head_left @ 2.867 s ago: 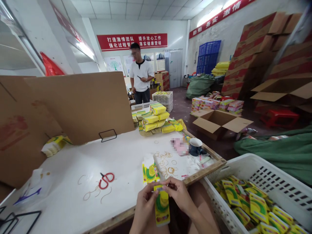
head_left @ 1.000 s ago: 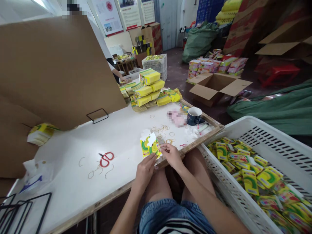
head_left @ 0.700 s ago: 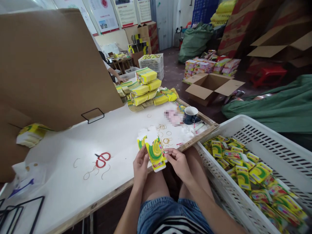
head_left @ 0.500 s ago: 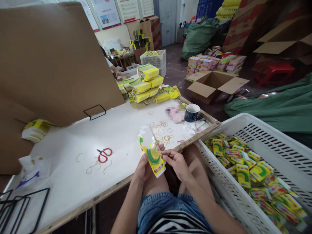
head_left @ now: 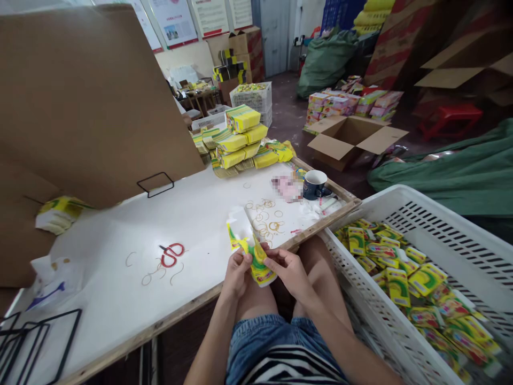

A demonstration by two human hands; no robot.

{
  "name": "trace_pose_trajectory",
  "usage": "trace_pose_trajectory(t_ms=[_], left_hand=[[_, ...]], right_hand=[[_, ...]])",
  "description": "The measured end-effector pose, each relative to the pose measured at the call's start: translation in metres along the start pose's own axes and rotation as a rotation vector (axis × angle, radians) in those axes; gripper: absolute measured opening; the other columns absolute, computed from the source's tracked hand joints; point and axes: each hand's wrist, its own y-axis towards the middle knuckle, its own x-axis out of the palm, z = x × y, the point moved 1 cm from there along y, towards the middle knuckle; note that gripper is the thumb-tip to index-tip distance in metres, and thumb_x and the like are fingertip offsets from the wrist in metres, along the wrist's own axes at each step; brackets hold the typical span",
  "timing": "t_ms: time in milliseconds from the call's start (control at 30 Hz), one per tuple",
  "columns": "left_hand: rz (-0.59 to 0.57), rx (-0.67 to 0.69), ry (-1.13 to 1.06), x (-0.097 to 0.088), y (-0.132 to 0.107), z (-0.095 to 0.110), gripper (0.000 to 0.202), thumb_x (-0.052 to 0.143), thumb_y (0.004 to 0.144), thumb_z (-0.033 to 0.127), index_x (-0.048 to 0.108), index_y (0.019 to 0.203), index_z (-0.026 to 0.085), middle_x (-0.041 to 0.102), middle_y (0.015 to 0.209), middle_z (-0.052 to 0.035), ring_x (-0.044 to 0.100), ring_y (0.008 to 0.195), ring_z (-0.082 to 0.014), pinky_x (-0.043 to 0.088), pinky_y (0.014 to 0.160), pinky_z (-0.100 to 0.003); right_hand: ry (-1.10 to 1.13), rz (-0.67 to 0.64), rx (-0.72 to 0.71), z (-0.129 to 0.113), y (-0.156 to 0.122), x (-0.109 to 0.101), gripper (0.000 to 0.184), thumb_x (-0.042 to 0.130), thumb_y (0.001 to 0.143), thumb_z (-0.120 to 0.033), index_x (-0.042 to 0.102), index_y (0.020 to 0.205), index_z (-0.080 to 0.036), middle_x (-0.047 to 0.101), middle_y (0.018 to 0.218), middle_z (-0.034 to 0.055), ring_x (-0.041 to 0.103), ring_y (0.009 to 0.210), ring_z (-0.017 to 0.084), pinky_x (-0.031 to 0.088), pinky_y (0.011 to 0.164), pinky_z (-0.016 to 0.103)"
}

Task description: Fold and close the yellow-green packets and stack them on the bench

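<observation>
Over my lap, at the table's front edge, I hold a yellow and green printed carton (head_left: 259, 267) with white inner flaps. My left hand (head_left: 238, 270) pinches its left side, the thumb lying across the printed face. On the right side, my right hand (head_left: 289, 270) grips the carton between thumb and fingers. The carton looks partly opened out and bent between the two hands. Just beyond it, several rubber bands (head_left: 262, 216) are scattered on the white table (head_left: 108, 230). Red-handled scissors (head_left: 172, 255) lie to the left among a few more loose bands.
To my right stands a white plastic crate (head_left: 401, 195) with many small yellow cartons (head_left: 425, 280). Bundled flat cartons (head_left: 242, 136) are stacked at the table's far end, near a dark mug (head_left: 315, 185). A large cardboard sheet (head_left: 96, 101) and black wire frames (head_left: 40, 342) stand at left.
My left thumb has moved up and over the carton's face, and the carton has bent where it was flatter before. My right hand stays at its right edge.
</observation>
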Motion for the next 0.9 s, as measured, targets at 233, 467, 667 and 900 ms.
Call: trace_pose_trajectory(t_ms=[233, 467, 667, 900], left_hand=[[0.125, 0.109, 0.108, 0.004, -0.001, -0.005, 0.049, 0.076, 0.075, 0.037, 0.053, 0.115, 0.019, 0.075, 0.093, -0.0053, 0.072, 0.082, -0.0182, 0.056, 0.075, -0.028], [-0.021, 0.136, 0.305, 0.001, -0.015, 0.008, 0.077, 0.068, 0.083, 0.035, 0.021, 0.143, 0.030, 0.068, 0.117, -0.0099, 0.071, 0.093, -0.0217, 0.056, 0.080, -0.034], [-0.216, 0.042, 0.233, -0.007, -0.023, 0.020, 0.054, 0.069, 0.083, 0.029, 0.043, 0.130, 0.027, 0.070, 0.112, -0.0085, 0.071, 0.093, -0.0226, 0.056, 0.077, -0.030], [-0.276, -0.064, 0.142, -0.004, -0.027, 0.015, 0.042, 0.075, 0.077, 0.024, 0.047, 0.109, 0.023, 0.074, 0.093, -0.0053, 0.072, 0.086, -0.0221, 0.056, 0.075, -0.030]], right_hand=[[-0.177, 0.160, -0.078, 0.013, 0.000, 0.001, 0.032, 0.069, 0.078, -0.049, 0.061, 0.076, -0.017, 0.069, 0.072, 0.0052, 0.064, 0.067, 0.021, 0.053, 0.063, 0.031], [-0.207, -0.026, -0.178, 0.001, 0.004, -0.007, 0.045, 0.065, 0.083, -0.034, 0.053, 0.124, -0.021, 0.066, 0.100, 0.0053, 0.065, 0.071, 0.015, 0.054, 0.065, 0.026], [-0.158, -0.249, -0.148, -0.026, 0.007, -0.014, 0.041, 0.061, 0.087, -0.033, 0.053, 0.126, -0.024, 0.066, 0.093, 0.0031, 0.064, 0.081, 0.017, 0.053, 0.071, 0.028], [-0.354, -0.285, -0.211, -0.036, 0.013, -0.017, 0.018, 0.057, 0.089, -0.033, 0.064, 0.082, -0.019, 0.063, 0.075, 0.0021, 0.059, 0.071, 0.017, 0.048, 0.065, 0.027]])
